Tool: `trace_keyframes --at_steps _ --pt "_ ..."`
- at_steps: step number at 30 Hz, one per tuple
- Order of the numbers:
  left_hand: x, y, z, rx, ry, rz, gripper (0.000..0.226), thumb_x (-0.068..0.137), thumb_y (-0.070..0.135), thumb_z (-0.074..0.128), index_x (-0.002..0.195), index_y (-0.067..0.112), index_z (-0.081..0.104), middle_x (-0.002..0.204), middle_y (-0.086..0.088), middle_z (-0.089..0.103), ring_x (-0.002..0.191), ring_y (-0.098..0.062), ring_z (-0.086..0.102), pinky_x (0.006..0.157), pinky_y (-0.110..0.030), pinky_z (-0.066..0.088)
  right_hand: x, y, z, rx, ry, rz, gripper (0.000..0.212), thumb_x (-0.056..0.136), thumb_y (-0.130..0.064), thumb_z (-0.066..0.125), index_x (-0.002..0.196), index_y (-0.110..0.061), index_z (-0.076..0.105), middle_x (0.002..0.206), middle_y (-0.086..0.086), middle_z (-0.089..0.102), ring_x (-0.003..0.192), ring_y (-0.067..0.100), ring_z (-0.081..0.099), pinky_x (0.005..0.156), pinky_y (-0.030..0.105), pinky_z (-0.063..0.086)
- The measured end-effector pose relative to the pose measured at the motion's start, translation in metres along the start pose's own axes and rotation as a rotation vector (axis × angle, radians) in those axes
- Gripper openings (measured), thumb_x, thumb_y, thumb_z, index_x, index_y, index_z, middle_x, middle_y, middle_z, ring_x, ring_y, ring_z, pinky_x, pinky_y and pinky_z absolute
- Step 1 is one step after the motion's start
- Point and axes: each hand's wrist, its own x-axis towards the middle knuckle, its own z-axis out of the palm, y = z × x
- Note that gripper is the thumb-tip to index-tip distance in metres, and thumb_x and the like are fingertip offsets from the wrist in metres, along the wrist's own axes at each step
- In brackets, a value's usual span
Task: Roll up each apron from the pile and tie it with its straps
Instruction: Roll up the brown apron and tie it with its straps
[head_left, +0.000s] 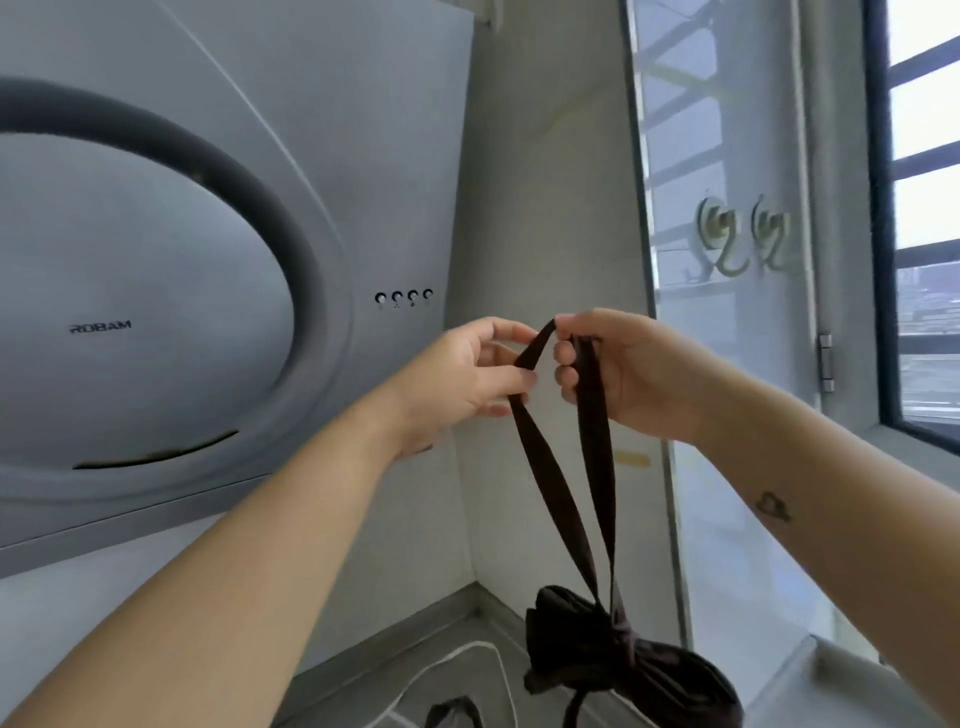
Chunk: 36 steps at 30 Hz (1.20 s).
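Our left hand (462, 374) and right hand (628, 374) pinched the strap (550, 488) loop up high. The apron (623, 670) hung below it, rolled and seemingly cinched at the middle — this one nearly finished, we judged. The pile was out of view, so what remained was unknown.

The rolled apron (628, 665) and its straps (550, 478) are plain dark brown. The range hood (156, 270) is pale grey with a darker grey ring; the window frame (878, 208) is near black.

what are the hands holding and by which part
The left hand and right hand pinch the top of the strap; the rolled apron hangs below.
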Motion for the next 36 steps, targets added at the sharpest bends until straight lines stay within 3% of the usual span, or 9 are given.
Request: trace_keyframes --at_steps 6,11,14,19,23,25,29,33,36 --pt "0.056 0.021 0.056 0.066 -0.103 0.048 0.037 0.091 0.015 0.063 0.125 0.024 0.052 0.11 0.0 0.064 0.103 -0.013 0.064 0.093 -0.034 0.049 -0.014 -0.026 -0.058 0.084 0.166 -0.118 0.022 0.096 -0.02 0.045 0.076 -0.013 0.052 0.089 0.006 0.073 0.047 0.011 0.049 0.054 0.019 0.045" --pt "0.102 0.02 0.093 0.234 -0.031 0.163 0.023 0.093 0.014 0.058 0.114 0.023 0.055 0.102 0.009 0.058 0.079 0.001 0.056 0.06 -0.003 0.042 -0.023 -0.042 -0.097 -0.175 0.464 -0.347 0.026 0.096 -0.012 0.04 0.088 -0.01 0.064 0.102 0.008 0.071 0.072 0.018 0.067 0.077 0.031 0.049" --pt "0.123 0.017 0.105 0.374 0.081 0.252 0.022 0.092 0.016 0.054 0.111 0.025 0.06 0.104 0.009 0.058 0.087 -0.003 0.056 0.074 -0.013 0.045 -0.018 -0.046 -0.116 -0.43 0.628 -0.421 0.029 0.092 -0.007 0.039 0.088 -0.015 0.066 0.104 0.003 0.07 0.079 0.018 0.069 0.078 0.033 0.05" --pt "0.152 0.006 0.116 0.766 0.235 0.372 0.026 0.092 0.019 0.051 0.116 0.027 0.06 0.125 0.006 0.05 0.124 -0.015 0.037 0.103 -0.032 0.033 0.007 -0.039 -0.158 -0.79 0.815 -0.458 0.033 0.088 -0.002 0.043 0.092 -0.019 0.071 0.095 0.0 0.07 0.084 0.019 0.067 0.074 0.031 0.051" --pt "0.168 0.004 0.125 0.919 0.254 0.427 0.03 0.091 0.02 0.051 0.119 0.026 0.06 0.131 0.005 0.044 0.132 -0.017 0.024 0.108 -0.031 0.02 0.029 -0.027 -0.195 -1.019 0.846 -0.419 0.028 0.083 -0.002 0.051 0.091 -0.013 0.075 0.091 0.004 0.071 0.086 0.02 0.062 0.067 0.022 0.039" --pt "0.175 0.007 0.133 1.031 0.266 0.469 0.031 0.091 0.021 0.05 0.12 0.026 0.06 0.135 0.002 0.042 0.135 -0.02 0.022 0.115 -0.039 0.013 0.04 -0.019 -0.212 -1.079 0.871 -0.393 0.023 0.085 -0.005 0.055 0.09 -0.015 0.075 0.091 0.003 0.071 0.082 0.018 0.059 0.063 0.022 0.035" --pt "0.19 0.014 0.148 1.224 0.25 0.529 0.032 0.094 0.021 0.046 0.123 0.026 0.058 0.139 0.0 0.038 0.138 -0.022 0.019 0.117 -0.053 -0.001 0.055 -0.009 -0.243 -1.109 0.938 -0.358 0.014 0.087 -0.02 0.063 0.095 -0.02 0.074 0.098 -0.002 0.071 0.092 0.02 0.061 0.067 0.026 0.038" --pt "0.213 0.022 0.157 1.424 0.236 0.567 0.032 0.094 0.02 0.043 0.123 0.027 0.056 0.142 0.0 0.038 0.139 -0.022 0.018 0.114 -0.057 -0.007 0.069 -0.015 -0.268 -1.16 0.949 -0.416 0.012 0.083 -0.03 0.066 0.093 -0.027 0.073 0.097 -0.004 0.071 0.096 0.022 0.062 0.076 0.032 0.048" --pt "0.231 0.031 0.161 1.471 0.24 0.605 0.031 0.094 0.018 0.043 0.12 0.025 0.057 0.14 -0.001 0.04 0.139 -0.022 0.019 0.114 -0.056 -0.009 0.076 -0.024 -0.278 -1.182 0.981 -0.469 0.014 0.082 -0.026 0.064 0.095 -0.026 0.072 0.099 -0.006 0.069 0.099 0.022 0.058 0.079 0.032 0.045"
